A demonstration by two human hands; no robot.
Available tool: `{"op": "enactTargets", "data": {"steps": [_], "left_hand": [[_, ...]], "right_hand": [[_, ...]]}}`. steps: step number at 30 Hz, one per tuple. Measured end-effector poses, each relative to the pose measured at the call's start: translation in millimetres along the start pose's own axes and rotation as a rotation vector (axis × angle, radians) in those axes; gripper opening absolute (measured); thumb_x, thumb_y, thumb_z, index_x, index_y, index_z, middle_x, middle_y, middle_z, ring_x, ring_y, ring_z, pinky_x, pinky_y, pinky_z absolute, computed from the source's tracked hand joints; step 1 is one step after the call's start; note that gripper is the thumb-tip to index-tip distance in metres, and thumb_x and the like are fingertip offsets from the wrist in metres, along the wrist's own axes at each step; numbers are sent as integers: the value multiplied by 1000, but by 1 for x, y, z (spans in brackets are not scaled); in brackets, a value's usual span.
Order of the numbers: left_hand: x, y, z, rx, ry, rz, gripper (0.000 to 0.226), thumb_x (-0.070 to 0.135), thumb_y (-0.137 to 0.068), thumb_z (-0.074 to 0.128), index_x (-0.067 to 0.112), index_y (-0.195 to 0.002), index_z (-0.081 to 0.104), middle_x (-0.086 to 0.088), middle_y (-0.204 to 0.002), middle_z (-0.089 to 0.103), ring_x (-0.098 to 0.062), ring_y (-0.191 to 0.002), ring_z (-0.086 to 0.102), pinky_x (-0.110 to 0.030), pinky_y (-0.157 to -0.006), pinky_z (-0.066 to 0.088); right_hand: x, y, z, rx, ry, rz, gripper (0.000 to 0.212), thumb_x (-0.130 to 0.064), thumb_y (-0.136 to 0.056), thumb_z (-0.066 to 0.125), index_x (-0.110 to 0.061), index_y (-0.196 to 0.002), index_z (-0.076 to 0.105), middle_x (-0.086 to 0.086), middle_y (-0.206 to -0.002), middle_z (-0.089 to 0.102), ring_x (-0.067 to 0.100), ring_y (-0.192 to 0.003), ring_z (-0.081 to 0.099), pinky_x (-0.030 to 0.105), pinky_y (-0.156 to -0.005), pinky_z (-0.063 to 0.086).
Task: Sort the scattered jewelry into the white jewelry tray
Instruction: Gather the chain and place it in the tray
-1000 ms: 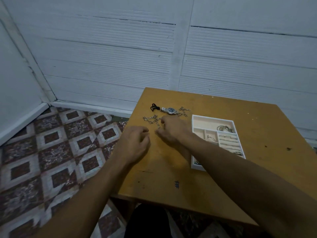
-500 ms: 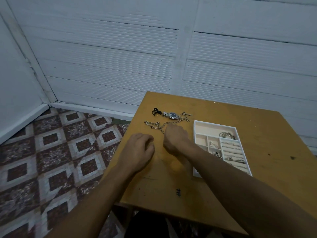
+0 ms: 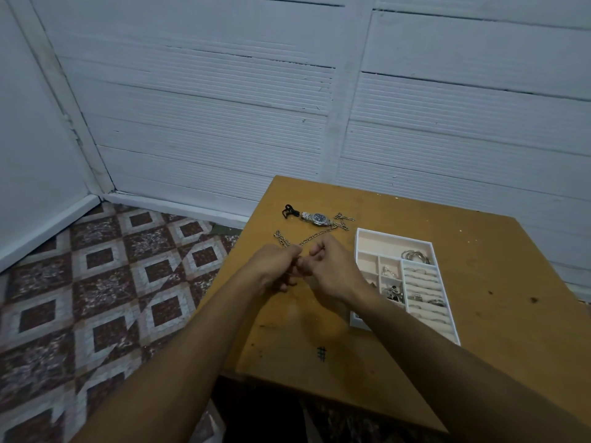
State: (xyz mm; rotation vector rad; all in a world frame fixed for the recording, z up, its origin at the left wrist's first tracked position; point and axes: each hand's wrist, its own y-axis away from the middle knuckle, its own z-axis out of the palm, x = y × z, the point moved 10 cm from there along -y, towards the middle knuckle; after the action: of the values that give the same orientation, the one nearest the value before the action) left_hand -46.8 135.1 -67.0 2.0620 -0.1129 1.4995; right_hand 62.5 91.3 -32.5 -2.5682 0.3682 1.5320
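A silver chain necklace (image 3: 316, 236) lies on the wooden table, one end running under my fingers. My left hand (image 3: 275, 266) and my right hand (image 3: 329, 270) meet over its near part, fingers curled, and both pinch the chain. Behind them lie a silver wristwatch (image 3: 318, 218) with a dark dial and a small black clasp piece (image 3: 289, 211). The white jewelry tray (image 3: 395, 238) stands to the right of my right hand, with bangles (image 3: 415, 256), rings and small pieces in its compartments. My right forearm hides the tray's near left corner.
The wooden table (image 3: 495, 314) stands against a white panelled wall. Its left edge runs close to my left hand, with a patterned tile floor (image 3: 96, 298) below. A small black mark (image 3: 321, 353) is drawn on the tabletop near the front edge.
My left hand has moved right to meet my right hand. Both hands have closed on the chain, whose near part is now drawn taut toward my fingers.
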Motion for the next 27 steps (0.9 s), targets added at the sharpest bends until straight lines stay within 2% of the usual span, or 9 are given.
{"op": "enactTargets", "data": {"steps": [2, 6, 11, 15, 18, 20, 23, 25, 27], "left_hand": [[0, 1, 4, -39, 68, -25, 26, 23, -96, 55, 8, -75, 61, -6, -60, 59, -18, -53, 54, -29, -50, 43], [2, 4, 1, -49, 105, -40, 18, 14, -95, 53, 8, -79, 60, -5, -61, 60, -17, -58, 56, -29, -59, 48], [1, 4, -17, 1, 159, -33, 20, 12, -96, 43, 11, -77, 49, -6, -62, 49, -22, -58, 50, -33, -61, 44], [10, 14, -18, -12, 176, -29, 23, 13, -96, 40, 12, -73, 44, -2, -58, 34, -17, -52, 34, -31, -51, 34], [23, 22, -13, -77, 147, 1, 27, 20, -96, 43, 15, -70, 42, 2, -56, 28, -14, -50, 27, -27, -49, 27], [31, 28, -8, -135, 153, 22, 31, 27, -99, 47, 17, -70, 41, 4, -55, 27, -12, -48, 26, -25, -47, 25], [45, 42, -1, -219, 175, 63, 35, 31, -99, 51, 18, -68, 41, 4, -56, 27, -10, -46, 26, -21, -43, 27], [53, 49, -1, -258, 232, 85, 36, 32, -99, 52, 18, -67, 41, 5, -57, 26, -9, -46, 26, -19, -43, 28], [63, 53, -5, -282, 331, 99, 35, 33, -98, 51, 18, -68, 42, 5, -57, 25, -8, -46, 27, -18, -42, 29]], "right_hand": [[3, 7, 1, -1, -29, 18, 22, -16, -87, 64, -19, -86, 43, 7, -77, 62, 21, -73, 59, 41, -62, 48], [3, 17, -7, -8, 98, 7, 16, -18, -88, 59, -17, -91, 43, 1, -78, 57, 15, -68, 50, 30, -58, 39], [11, 11, -30, 25, 267, 19, 9, -12, -92, 50, -18, -98, 48, 5, -94, 62, 20, -83, 59, 35, -71, 50], [14, 5, -24, -47, 331, 20, 30, -8, -88, 56, -17, -116, 51, 4, -115, 59, 20, -101, 55, 32, -84, 46], [8, 1, -8, -89, 411, -67, 64, -20, -86, 67, -20, -143, 38, 2, -146, 42, 21, -130, 42, 33, -105, 38], [-2, 0, 3, -97, 419, -141, 70, -26, -87, 67, -22, -148, 32, 1, -153, 33, 20, -138, 33, 34, -111, 31], [-6, -2, 12, -111, 373, -170, 52, -30, -92, 60, -20, -140, 44, 2, -142, 46, 21, -127, 44, 31, -100, 38], [-7, 1, 16, -117, 387, -181, 26, -28, -95, 56, -16, -118, 61, 3, -119, 58, 20, -108, 52, 27, -83, 37], [-4, 3, 17, -134, 361, -167, 17, -24, -97, 52, -12, -99, 64, 4, -102, 61, 20, -95, 53, 29, -76, 37]]}}
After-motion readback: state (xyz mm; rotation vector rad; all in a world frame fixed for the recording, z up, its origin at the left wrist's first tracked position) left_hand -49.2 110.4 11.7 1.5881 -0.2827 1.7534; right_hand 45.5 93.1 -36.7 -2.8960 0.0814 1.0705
